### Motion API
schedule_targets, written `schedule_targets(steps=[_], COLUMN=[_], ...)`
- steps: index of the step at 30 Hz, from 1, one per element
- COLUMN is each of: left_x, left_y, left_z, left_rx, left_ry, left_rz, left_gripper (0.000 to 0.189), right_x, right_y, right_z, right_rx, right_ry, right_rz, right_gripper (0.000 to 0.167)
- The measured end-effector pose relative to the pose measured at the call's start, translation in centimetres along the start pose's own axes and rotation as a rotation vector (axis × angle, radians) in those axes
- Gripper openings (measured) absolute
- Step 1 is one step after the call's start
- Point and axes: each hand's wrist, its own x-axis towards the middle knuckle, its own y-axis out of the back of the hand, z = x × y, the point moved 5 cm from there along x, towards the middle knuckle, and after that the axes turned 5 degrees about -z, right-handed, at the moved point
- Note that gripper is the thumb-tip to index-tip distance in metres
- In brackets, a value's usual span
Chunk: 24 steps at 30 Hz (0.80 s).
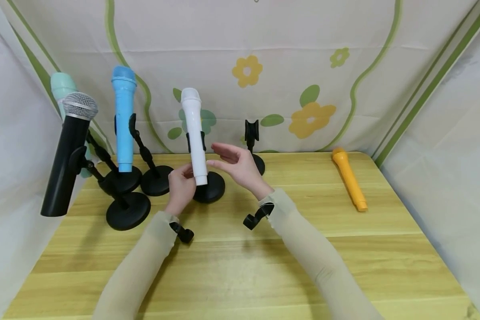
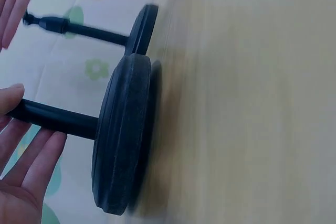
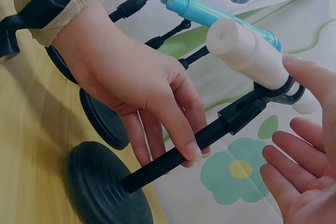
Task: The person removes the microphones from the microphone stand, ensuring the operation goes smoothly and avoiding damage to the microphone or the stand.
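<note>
A white microphone point(image 1: 194, 133) sits in the clip of a black stand point(image 1: 210, 189), its head pointing up. My left hand point(image 1: 182, 186) grips the stand's pole point(image 3: 173, 158) between thumb and fingers, above the round base point(image 2: 123, 135). Whether that base rests fully on the table cannot be told. Just right of the white microphone is my right hand point(image 1: 242, 169), fingers extended and palm facing the microphone. In the right wrist view its thumb point(image 3: 310, 77) reaches the microphone's side; contact is unclear.
On the left, stands hold a black microphone point(image 1: 68, 155), a blue microphone point(image 1: 125, 120) and a mint green microphone point(image 1: 62, 86). Behind my right hand stands a bare microphone stand point(image 1: 252, 131). An orange microphone point(image 1: 350, 180) lies at the right of the wooden table point(image 1: 232, 275). Fabric walls enclose the table.
</note>
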Motion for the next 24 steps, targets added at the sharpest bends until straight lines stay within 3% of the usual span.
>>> schedule_targets(steps=[13, 24], left_x=[-2.4, -4.1], left_y=[-2.2, -4.9], left_z=[2.3, 4.2], left_rx=[-0.106, -0.162], left_ry=[-0.002, -0.104], left_rz=[-0.12, -0.175], left_gripper=[0.023, 0.02], right_x=[-2.5, -5.3], right_y=[1.3, 3.2], right_z=[-1.2, -2.1], right_rx=[0.059, 0.076], right_ry=[0.02, -0.037], right_rz=[-0.014, -0.007], right_gripper=[0.051, 0.052])
